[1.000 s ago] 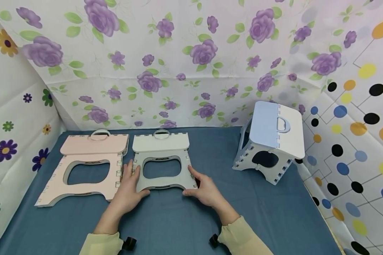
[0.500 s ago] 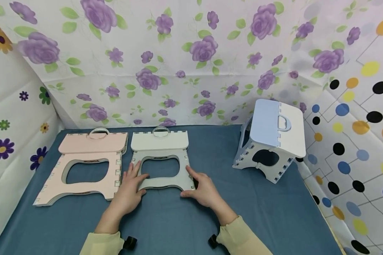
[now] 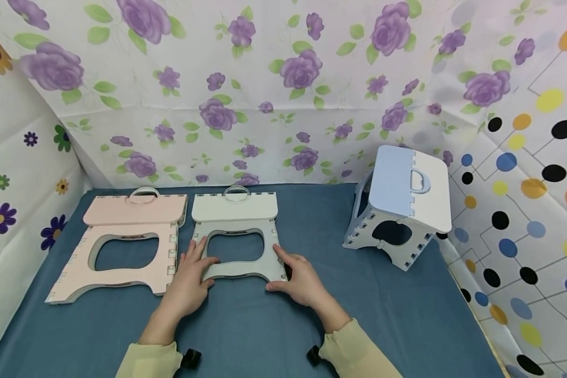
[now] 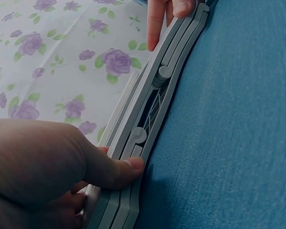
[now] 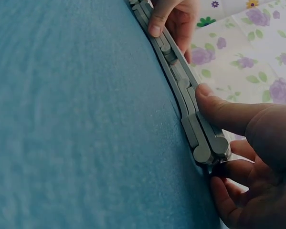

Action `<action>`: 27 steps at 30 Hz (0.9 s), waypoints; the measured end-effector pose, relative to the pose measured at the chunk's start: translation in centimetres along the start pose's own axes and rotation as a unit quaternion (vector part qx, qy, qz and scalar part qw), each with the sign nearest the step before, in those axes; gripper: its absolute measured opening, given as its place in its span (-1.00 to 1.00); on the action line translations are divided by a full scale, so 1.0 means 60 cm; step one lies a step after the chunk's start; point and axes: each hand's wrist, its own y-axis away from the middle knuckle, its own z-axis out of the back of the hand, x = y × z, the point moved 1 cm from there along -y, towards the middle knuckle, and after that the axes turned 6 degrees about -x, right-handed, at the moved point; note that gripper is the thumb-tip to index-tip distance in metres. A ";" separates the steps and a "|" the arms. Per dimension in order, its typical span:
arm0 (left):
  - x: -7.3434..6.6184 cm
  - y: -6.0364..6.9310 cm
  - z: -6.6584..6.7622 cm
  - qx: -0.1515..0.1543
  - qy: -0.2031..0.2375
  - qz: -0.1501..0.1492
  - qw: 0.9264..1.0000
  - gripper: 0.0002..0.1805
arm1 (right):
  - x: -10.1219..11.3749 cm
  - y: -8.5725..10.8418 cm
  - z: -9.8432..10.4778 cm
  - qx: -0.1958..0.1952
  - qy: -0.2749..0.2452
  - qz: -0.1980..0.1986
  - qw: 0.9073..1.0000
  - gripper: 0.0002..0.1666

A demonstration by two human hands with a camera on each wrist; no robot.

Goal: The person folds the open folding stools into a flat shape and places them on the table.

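A folded pale grey-green step stool (image 3: 236,270) with a whitish top panel and a carry handle lies flat at the table's middle. My left hand (image 3: 187,278) holds its left leg, with fingers over the top face; in the left wrist view the thumb (image 4: 128,169) presses the near edge. At the right leg, my right hand (image 3: 302,278) grips the corner. The right wrist view shows that thumb (image 5: 214,102) on the edge and the other fingers bent beside the corner. Part of the left leg is hidden under my left hand.
A folded pink step stool (image 3: 123,276) lies close on the left, near my left hand. An unfolded blue and white step stool (image 3: 392,184) stands at the back right. Blue cloth (image 3: 255,336) covers the table, with patterned curtains (image 3: 260,131) behind and at both sides.
My left index finger has shifted onto the stool's top face near the opening. The right hand has barely moved. The whole head view has tilted slightly; the stools lie as before.
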 end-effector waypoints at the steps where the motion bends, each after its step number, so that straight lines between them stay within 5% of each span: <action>1: 0.000 0.000 0.000 0.000 0.001 0.000 1.000 -0.48 | -0.001 0.000 -0.001 0.000 0.001 0.002 1.000 0.17; 27: 0.008 0.001 -0.008 -0.041 -0.033 -0.025 0.998 -0.58 | -0.002 0.000 -0.003 0.016 -0.002 0.021 1.000 0.15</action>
